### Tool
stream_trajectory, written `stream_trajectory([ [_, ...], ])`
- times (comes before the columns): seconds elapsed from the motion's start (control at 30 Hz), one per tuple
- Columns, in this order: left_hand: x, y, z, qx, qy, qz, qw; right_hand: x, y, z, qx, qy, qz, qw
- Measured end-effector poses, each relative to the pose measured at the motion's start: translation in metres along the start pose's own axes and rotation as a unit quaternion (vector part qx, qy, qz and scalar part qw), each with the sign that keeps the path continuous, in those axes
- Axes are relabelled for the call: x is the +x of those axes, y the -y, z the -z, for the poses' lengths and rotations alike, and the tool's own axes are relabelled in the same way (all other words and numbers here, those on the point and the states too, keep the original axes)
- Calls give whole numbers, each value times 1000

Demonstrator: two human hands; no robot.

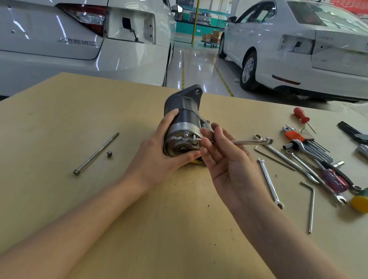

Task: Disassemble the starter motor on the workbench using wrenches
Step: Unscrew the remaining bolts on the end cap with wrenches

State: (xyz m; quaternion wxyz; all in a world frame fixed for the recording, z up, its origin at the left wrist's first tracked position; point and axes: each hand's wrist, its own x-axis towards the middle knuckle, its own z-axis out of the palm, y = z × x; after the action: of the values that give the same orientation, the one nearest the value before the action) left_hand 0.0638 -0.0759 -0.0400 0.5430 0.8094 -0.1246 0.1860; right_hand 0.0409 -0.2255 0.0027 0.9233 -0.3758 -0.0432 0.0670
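While the starter motor (183, 126) lies on the workbench (42, 194) with its round end cap toward the person, the left hand (166, 153) wraps its fingers and thumb around that end. Just right of the motor, the right hand (223, 162) pinches a thin wrench (247, 141) whose tip meets the end cap. Left of the motor lie a long bolt (96, 153) and a small screw (109, 154).

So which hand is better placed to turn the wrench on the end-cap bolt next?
Right. The right hand already holds the wrench seated on the end cap, while the left hand grips the starter motor.
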Motion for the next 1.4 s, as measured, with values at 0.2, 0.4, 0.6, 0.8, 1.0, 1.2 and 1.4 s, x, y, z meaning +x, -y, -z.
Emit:
stream_trajectory([
  [0.2, 1, 3, 1, 11, 3, 4, 1000, 1, 3, -2, -154, 18, 82, 984],
  [0.4, 3, 11, 0, 50, -2, 4, 999, 6, 8, -37, -787, 184, 310, 501],
  [0.6, 5, 11, -1, 63, 11, -17, 998, -4, 11, -41, -768, 237, 349, 482],
  [0.8, 2, 7, 0, 18, -5, 8, 1000, -10, 23, 2, -490, 140, 123, 852],
  [1.0, 1, 6, 0, 22, -2, 8, 1000, -8, 33, 14, -637, 187, 132, 736],
  [1.2, 2, 7, 0, 37, -7, 2, 999, -3, 59, 19, -787, 222, 180, 546],
  [1.4, 3, 7, -1, 39, -14, -5, 999, 3, 57, 27, -760, 232, 89, 601],
])
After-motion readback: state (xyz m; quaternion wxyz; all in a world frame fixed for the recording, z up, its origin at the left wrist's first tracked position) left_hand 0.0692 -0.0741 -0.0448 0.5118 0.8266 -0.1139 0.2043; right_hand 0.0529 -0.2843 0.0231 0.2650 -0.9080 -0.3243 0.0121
